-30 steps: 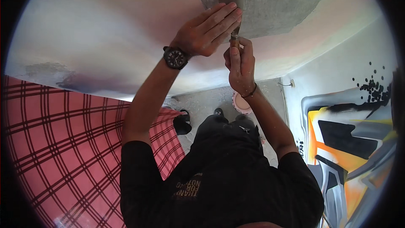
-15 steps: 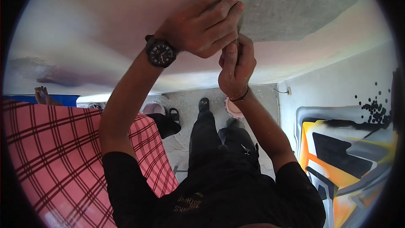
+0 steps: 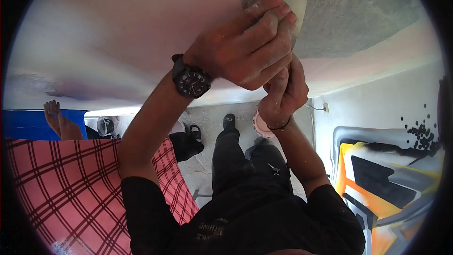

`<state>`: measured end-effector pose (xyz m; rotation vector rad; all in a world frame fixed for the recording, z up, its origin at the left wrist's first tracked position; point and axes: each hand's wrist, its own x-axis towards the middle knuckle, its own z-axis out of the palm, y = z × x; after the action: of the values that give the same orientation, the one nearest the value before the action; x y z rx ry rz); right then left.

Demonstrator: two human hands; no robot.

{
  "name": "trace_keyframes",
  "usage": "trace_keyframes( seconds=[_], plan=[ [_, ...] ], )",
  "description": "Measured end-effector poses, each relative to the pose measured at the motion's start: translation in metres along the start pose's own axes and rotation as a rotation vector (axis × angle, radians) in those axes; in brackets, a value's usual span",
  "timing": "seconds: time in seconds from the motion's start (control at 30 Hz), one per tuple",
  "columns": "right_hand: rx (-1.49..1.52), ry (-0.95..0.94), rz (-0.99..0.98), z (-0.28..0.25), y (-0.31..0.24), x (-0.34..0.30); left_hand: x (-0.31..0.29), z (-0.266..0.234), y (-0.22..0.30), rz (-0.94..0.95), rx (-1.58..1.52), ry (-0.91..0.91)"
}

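Note:
Pressed against the pale pinkish wall (image 3: pixel 141 28) is a putty knife (image 3: pixel 300 4) with a broad, pale blade, at the left part of a rough grey patch (image 3: pixel 363 16). My left hand (image 3: pixel 252 49) is closed on the blade, its fingertips bearing on the flat face. Just below it, my right hand (image 3: pixel 285 97) wraps round the handle, which its fingers mostly hide. Both hands carry whitish dust. A black watch (image 3: pixel 192 81) circles my left wrist.
At the left, another person's hand (image 3: pixel 60 122) shows before a blue surface, above pink plaid cloth (image 3: pixel 66 184). A round pink bucket (image 3: pixel 258 126) stands on the concrete floor (image 3: pixel 198 113). Along the right runs a painted wall (image 3: pixel 377 170), with a socket and wire (image 3: pixel 324 108).
Both hands and the putty knife have shifted right and lower in the picture, and the blade's flat face shows more. The other person's hand and forearm are more visible.

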<state>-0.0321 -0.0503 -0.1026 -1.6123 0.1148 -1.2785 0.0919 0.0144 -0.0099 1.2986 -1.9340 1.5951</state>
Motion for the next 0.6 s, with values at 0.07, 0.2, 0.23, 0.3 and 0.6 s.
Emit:
trace_keyframes(
  seconds=[0.07, 0.2, 0.23, 0.3, 0.6],
  plan=[
    [-0.011, 0.007, -0.011, -0.001, 0.000, 0.002, -0.001, 0.002, 0.002, -0.026, -0.010, 0.022],
    [-0.078, 0.010, -0.100, 0.001, -0.001, 0.000, -0.005, -0.002, 0.006, -0.066, -0.029, 0.014],
    [-0.077, 0.011, -0.118, 0.002, 0.000, 0.000, -0.006, -0.002, 0.006, -0.094, -0.047, 0.010],
    [-0.080, -0.006, -0.116, 0.004, -0.003, 0.006, -0.004, -0.003, 0.000, -0.084, -0.037, 0.017],
    [-0.135, -0.008, -0.085, 0.010, -0.011, 0.002, -0.006, -0.007, 0.000, -0.114, -0.041, 0.022]
  ],
)
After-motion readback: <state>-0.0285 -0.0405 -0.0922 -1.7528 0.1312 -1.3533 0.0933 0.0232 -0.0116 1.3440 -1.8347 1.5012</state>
